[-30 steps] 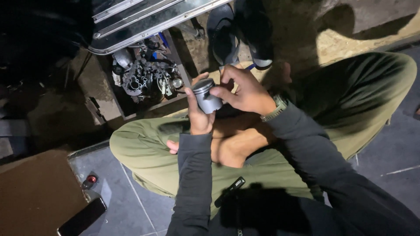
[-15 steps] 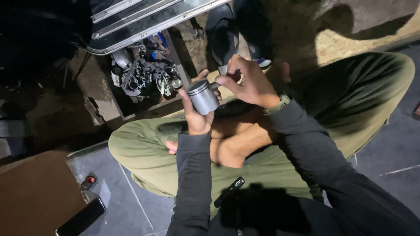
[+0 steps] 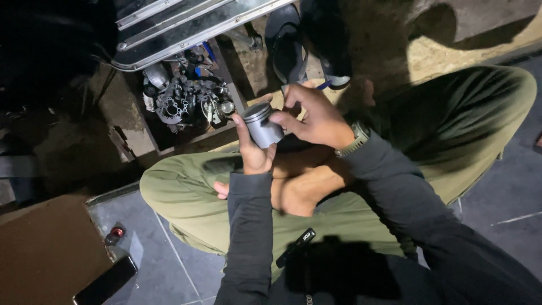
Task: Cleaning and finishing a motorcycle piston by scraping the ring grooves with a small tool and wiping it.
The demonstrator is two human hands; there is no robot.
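Piston: a grey metal piston (image 3: 262, 125) is held up above the crossed legs, crown tilted toward the far left, at the centre of the view.
Left hand: the left hand (image 3: 254, 152) cups the piston from below, thumb and fingers wrapped round its skirt.
Right hand: the right hand (image 3: 316, 116) pinches at the piston's right side near the top; whether a small tool sits between the fingertips I cannot tell.
Wrist: a green wristwatch (image 3: 355, 141) rides on the right wrist.
Far left: a tray of greasy engine parts (image 3: 186, 99) lies on the ground under a metal rail (image 3: 186, 28).
Far: a dark sandal (image 3: 288, 45) rests beyond the hands.
Near left: a small red-capped part (image 3: 114, 234) and a black phone (image 3: 104, 282) lie on the grey tiles.
Handling, as I judge it: keep the lower grip firm and steady, work lightly with the fingertips, and hold the part over the lap so anything loosened is caught.
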